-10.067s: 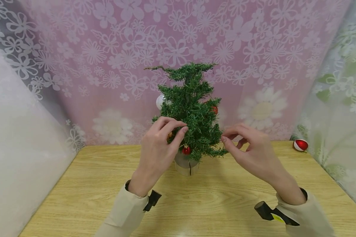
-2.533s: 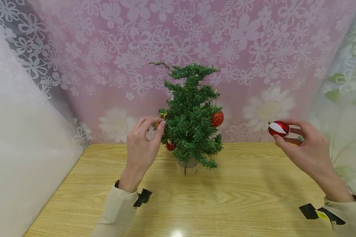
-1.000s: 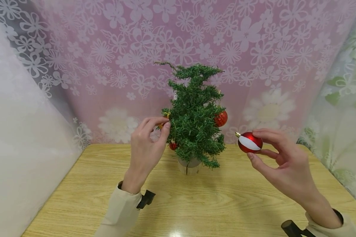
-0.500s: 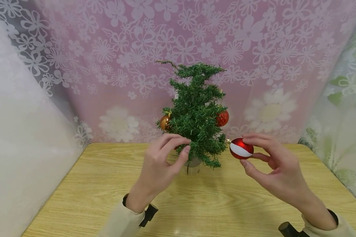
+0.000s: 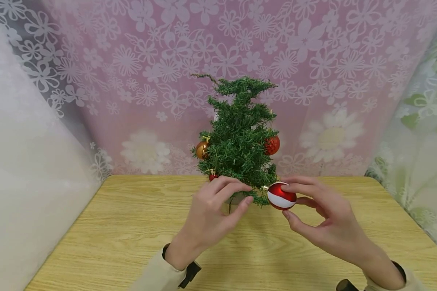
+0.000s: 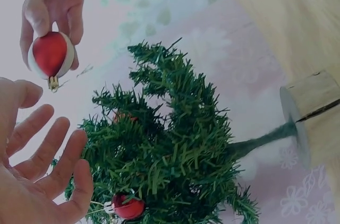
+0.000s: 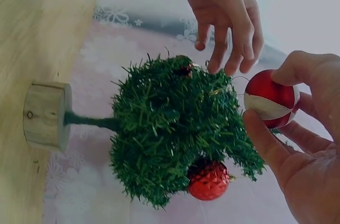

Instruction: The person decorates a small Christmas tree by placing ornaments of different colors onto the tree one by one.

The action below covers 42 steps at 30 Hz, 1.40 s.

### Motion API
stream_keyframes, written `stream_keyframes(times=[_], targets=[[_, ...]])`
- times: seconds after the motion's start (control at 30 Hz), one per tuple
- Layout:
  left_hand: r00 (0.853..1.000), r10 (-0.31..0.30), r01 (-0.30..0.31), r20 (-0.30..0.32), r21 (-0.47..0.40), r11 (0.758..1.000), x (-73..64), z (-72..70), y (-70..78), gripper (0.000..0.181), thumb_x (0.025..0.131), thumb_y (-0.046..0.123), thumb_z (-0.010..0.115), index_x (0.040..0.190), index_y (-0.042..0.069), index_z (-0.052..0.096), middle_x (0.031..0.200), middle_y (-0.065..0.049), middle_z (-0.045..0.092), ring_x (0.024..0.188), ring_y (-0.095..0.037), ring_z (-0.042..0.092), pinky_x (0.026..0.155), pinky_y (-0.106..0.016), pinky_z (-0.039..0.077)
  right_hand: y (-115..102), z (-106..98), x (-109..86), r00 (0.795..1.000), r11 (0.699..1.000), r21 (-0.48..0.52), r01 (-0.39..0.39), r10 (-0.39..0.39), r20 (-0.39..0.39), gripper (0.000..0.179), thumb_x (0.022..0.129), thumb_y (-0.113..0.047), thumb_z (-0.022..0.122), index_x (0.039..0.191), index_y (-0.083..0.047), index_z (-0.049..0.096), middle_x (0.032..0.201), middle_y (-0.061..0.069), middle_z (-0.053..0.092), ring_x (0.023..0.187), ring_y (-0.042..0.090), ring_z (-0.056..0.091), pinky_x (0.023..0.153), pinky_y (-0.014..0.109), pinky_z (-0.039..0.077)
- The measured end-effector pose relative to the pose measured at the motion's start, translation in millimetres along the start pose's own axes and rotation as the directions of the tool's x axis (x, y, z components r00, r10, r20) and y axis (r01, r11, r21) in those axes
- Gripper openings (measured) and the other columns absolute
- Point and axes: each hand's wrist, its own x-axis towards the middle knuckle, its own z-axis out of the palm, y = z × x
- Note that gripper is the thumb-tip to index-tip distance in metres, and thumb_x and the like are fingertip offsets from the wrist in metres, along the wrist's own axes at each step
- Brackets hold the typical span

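My right hand (image 5: 324, 218) pinches a red and white Christmas bauble (image 5: 281, 197) between thumb and fingers, in front of the lower right of a small artificial Christmas tree (image 5: 240, 133). The bauble's gold cap and thin wire loop point left, toward my left hand (image 5: 218, 214). Held apart from the bauble, the left hand has bent fingers with a gap to the thumb and nothing between them. In the left wrist view its fingers (image 6: 48, 155) are loosely spread. A gold bauble (image 5: 202, 150) and a textured red bauble (image 5: 272, 145) hang on the tree.
The tree stands on a round wooden base (image 7: 48, 115) on the wood-grain table (image 5: 131, 226). A small red bauble (image 6: 128, 207) hangs low on its left side. Behind the table hangs a pink flowered curtain (image 5: 167, 81); a pale sheet (image 5: 29, 173) is at the left.
My right hand picked up the red and white bauble from the table's right and brought it left to the tree. The left hand left the gold bauble and moved right and down toward it.
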Motion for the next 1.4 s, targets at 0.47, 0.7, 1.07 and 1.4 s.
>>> stream_keyframes(times=[0.47, 0.7, 1.07, 1.4], targets=[[0.999, 0.005, -0.006, 0.044, 0.023, 1.000, -4.8, 7.3, -1.1, 0.007, 0.097, 0.025, 0.071, 0.100, 0.020, 0.076, 0.105, 0.007, 0.071, 0.094, -0.007, 0.067, 0.083, -0.024, 0.054, -3.3, 10.9, 0.4, 0.998, 0.999, -0.044, 0.024, -0.021, 0.053, 0.040, 0.095, -0.015, 0.072, 0.124, 0.010, 0.063, 0.135, 0.017, 0.062, 0.121, 0.009, 0.065, 0.088, 0.017, 0.057], [0.998, -0.007, 0.007, 0.057, 0.006, 1.000, -7.2, 9.8, -2.5, 0.008, 0.097, 0.025, 0.071, 0.101, 0.020, 0.075, 0.106, 0.006, 0.071, 0.092, -0.007, 0.068, 0.081, -0.022, 0.054, -5.8, 11.0, -1.4, 0.998, 0.998, -0.065, 0.003, 0.000, 0.055, 0.040, 0.095, -0.016, 0.072, 0.125, 0.009, 0.064, 0.135, 0.015, 0.062, 0.121, 0.008, 0.065, 0.087, 0.017, 0.057], [0.997, -0.030, 0.029, 0.072, 0.011, 1.000, -8.6, 12.6, -3.9, 0.015, 0.095, 0.029, 0.073, 0.107, 0.019, 0.075, 0.109, 0.005, 0.070, 0.093, -0.008, 0.068, 0.078, -0.022, 0.054, -6.7, 9.3, -2.7, 0.998, 0.998, -0.061, 0.010, -0.006, 0.062, 0.041, 0.095, -0.016, 0.072, 0.124, 0.010, 0.063, 0.134, 0.017, 0.062, 0.121, 0.008, 0.065, 0.087, 0.017, 0.057], [0.999, -0.011, 0.011, 0.030, -0.010, 1.000, -8.9, 13.3, -3.4, 0.005, 0.097, 0.020, 0.070, 0.098, 0.019, 0.075, 0.107, 0.005, 0.071, 0.094, -0.007, 0.069, 0.083, -0.024, 0.055, -6.8, 7.6, -3.4, 0.998, 0.993, -0.116, 0.004, 0.004, 0.064, 0.039, 0.097, -0.021, 0.070, 0.126, 0.004, 0.066, 0.131, 0.017, 0.063, 0.118, 0.008, 0.065, 0.087, 0.014, 0.056]])
